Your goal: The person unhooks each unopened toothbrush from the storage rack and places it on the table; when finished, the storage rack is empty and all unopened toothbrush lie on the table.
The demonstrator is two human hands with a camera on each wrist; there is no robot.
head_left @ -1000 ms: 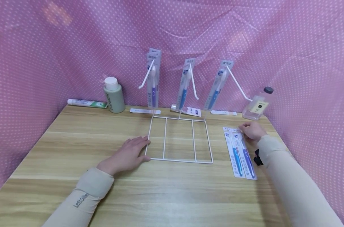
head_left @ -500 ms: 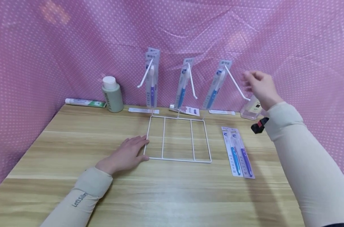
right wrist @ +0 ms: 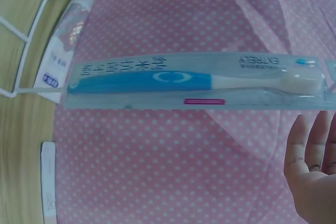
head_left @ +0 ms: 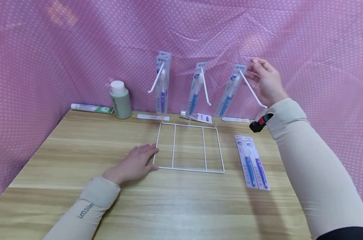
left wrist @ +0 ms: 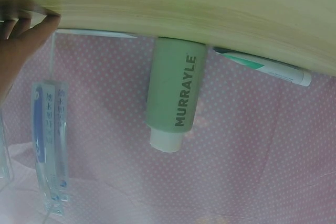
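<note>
Left hand [head_left: 133,164] lies flat on the wooden table [head_left: 79,140], fingers straight and close together, tips touching the near-left corner of the white wire rack [head_left: 188,146] base (steadying it, by the look).

Right of the base, two packaged toothbrushes [head_left: 252,162] lie flat on the table side by side, touching, long axis running near-to-far, heads at the far end.

Further back the rack's three pegs slope up and away. Left peg carries a purple-handled pack [head_left: 162,83] with a second card behind it; middle peg carries a blue pack [head_left: 195,90]; right peg carries another blue-handled toothbrush pack [head_left: 229,90].

Right hand [head_left: 263,81] is raised at the top of that right pack, fingertips at its header card beside the peg. Head view suggests a light pinch of the card, but the right wrist view shows straight fingers clear of the pack, so I cannot tell if it grips. That pack hangs with its long axis near vertical, leaning, bristle head up, handle pointing down toward the table.

Judging progress: about four packs hung, two left on the table, so past halfway; the right pack looks seated or nearly so.

Along the back edge: green bottle [head_left: 120,100], toothpaste tube [head_left: 91,108], small tube [head_left: 196,116] and flat strips, pink dotted backdrop [head_left: 64,50] behind.
</note>
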